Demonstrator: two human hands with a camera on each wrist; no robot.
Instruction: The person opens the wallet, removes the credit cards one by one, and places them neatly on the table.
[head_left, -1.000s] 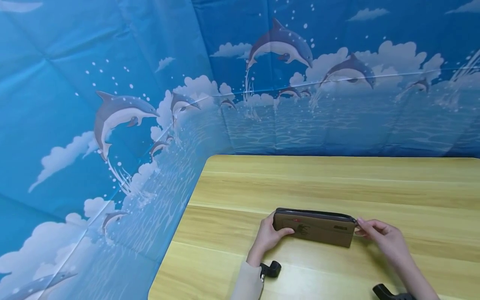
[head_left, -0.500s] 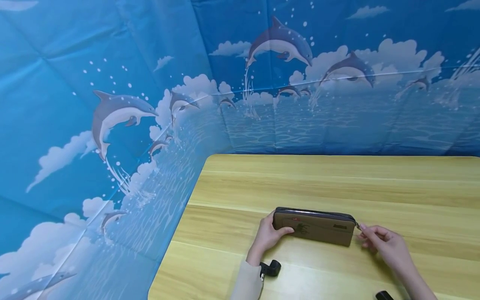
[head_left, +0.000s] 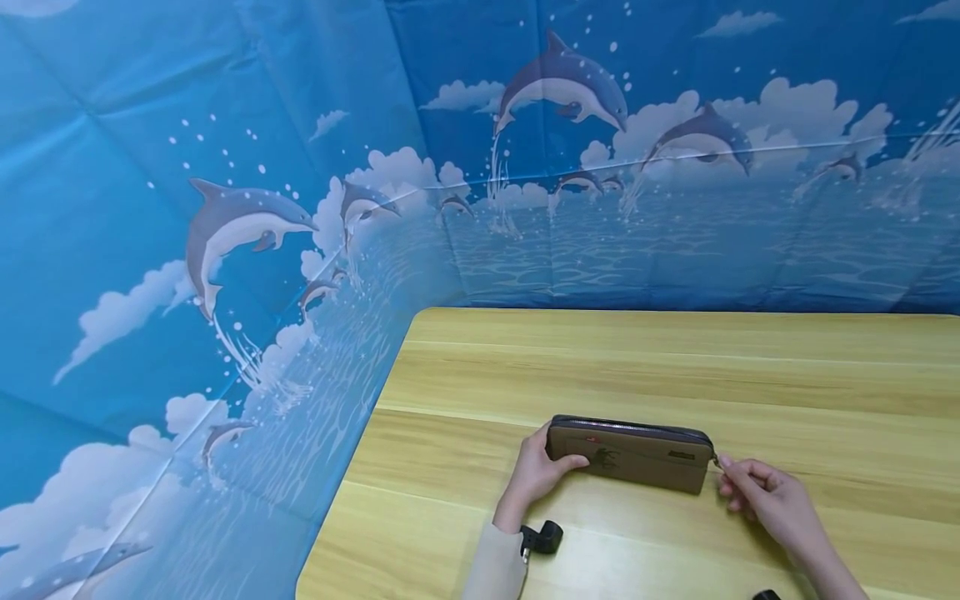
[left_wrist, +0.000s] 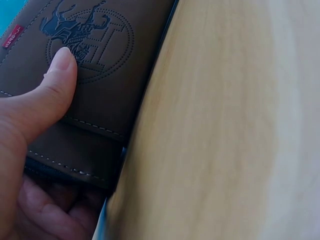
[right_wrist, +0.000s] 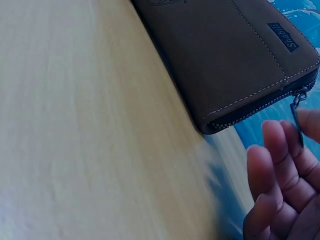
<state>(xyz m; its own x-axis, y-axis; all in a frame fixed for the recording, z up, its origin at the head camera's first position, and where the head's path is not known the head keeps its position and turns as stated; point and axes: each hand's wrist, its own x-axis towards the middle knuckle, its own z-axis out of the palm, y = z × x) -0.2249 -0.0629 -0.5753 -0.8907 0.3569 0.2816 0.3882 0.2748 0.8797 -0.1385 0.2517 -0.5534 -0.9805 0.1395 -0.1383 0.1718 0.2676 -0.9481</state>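
Brown wallet (head_left: 647,468) stands upright on the table (head_left: 600,358), left hand (head_left: 534,473) gripping one end, right hand (head_left: 778,502) pinching the zip pull (right_wrist: 297,120); zip work, seemingly, where the next tug wants steady bracing.

A pale sleeve and black wrist gear on a person's two arms.
The left arm wears a plain, light grey-beige sleeve (head_left: 495,568) that ends at the wrist, on the side nearer the left edge of the tabletop (head_left: 675,358); beside its cuff sits a black wrist camera (head_left: 550,537) with a stubby, rounded body, and a small shiny bit shows just below it. The left hand (head_left: 538,471) has a thumb with a short, rounded nail. The right forearm (head_left: 817,558) is bare above the right hand (head_left: 776,500), and near it a black rounded piece (head_left: 767,595) shows only in part.
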